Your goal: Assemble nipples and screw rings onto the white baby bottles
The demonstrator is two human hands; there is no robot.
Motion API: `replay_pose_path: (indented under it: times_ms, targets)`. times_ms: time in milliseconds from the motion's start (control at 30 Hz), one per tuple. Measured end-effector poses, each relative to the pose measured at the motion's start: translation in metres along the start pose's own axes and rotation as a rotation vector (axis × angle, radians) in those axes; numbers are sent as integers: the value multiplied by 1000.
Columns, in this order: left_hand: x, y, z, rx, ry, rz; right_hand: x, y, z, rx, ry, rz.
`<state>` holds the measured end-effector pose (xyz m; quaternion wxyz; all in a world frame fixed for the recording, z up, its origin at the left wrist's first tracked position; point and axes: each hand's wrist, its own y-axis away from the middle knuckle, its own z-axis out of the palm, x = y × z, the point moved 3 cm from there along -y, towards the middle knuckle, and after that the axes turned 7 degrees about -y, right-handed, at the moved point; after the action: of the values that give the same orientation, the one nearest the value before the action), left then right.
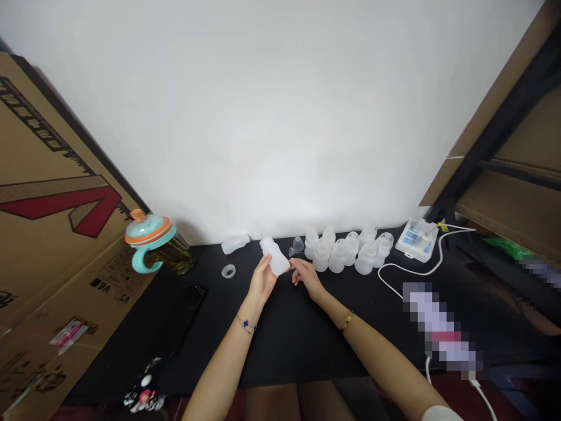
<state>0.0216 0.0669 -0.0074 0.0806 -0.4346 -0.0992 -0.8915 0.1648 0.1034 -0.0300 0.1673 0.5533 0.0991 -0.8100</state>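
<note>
So, closest to my camera are the two bare forearms, left forearm point(218, 374) and right forearm point(381, 351), coming in over the near edge of the black worktop point(280, 333). Watching from way over here, I've got the left hand point(262, 278) wrapped round the side of a white bottle point(276, 260), thumb on top, fingers mostly tucked behind. The bottle's up near the middle of the far edge, tilted, base toward the right and narrower end pointing off to the far left. The right hand point(307, 278) has its fingers loosely curled right by that base; honestly can't tell if it's touching or pinching anything. Looks like thin, frosted plastic to me, so my guess is light, a bit squeezable and kinda slick, more likely to dent or slip than break. I'd take it round the wide body with a gentle squeeze, and steady the base instead of clamping the narrow end. Along the far edge there's another bottle point(235, 244) on its side to the left, with a clear ring point(228, 271) nearer me, a clear dome point(298, 244) just past the right fingers, then a cluster of domed bottles point(337, 257) toward the right corner.
</note>
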Motion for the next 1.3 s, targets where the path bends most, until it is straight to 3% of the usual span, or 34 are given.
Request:
replay_pose_path:
  times_ms: [200, 433, 800, 967, 1133, 1233, 1300]
  targets:
    - [4, 0, -9, 124, -214, 24, -5, 7, 1, 50, 240, -130]
    - [12, -11, -27, 304, -631, 351, -5, 1, -10, 163, 235, -130]
    - [21, -16, -45, 419, -780, 396, -5, 3, -9, 154, 260, -128]
    - [23, -14, -41, 417, -843, 389, -4, 1, -10, 139, 267, -126]
    - [41, 11, -23, 527, -761, 696, -1, 0, -10, 125, 276, -126]
    - [49, 26, -13, 483, -753, 749, 0, 0, -10, 116, 296, -131]
    - [48, 29, -8, 380, -749, 718, 0, 1, -10, 111, 319, -134]
